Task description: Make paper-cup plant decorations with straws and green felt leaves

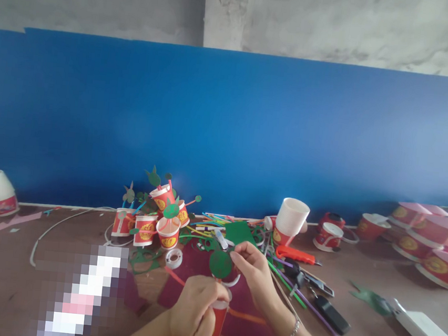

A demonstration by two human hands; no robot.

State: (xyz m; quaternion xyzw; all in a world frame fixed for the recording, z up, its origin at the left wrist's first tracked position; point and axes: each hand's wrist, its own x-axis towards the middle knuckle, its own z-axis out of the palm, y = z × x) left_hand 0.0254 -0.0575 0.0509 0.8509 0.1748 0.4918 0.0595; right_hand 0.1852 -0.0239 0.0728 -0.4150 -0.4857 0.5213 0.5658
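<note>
My left hand point(197, 312) is wrapped round a red-and-white paper cup point(217, 323), whose lower part shows to the right of the fingers. A round green paper disc point(221, 264) stands above the cup's mouth. At the disc's right edge, my right hand point(252, 270) pinches with thumb and forefinger. An orange straw point(247, 316) sticks out from the cup's right side. Beneath both hands lies dark red paper point(267, 328). Behind the disc are a green paper sheet point(240, 234) and green scraps with holes.
Several decorated paper cups point(145, 230) cluster at the back left, near a tape roll point(174, 258). A white cup stack point(292, 214), an orange cutter point(296, 254) and a black key fob point(331, 314) lie rightward. Loose straws point(206, 223) are behind. Pink-topped cups point(442, 267) stand far right.
</note>
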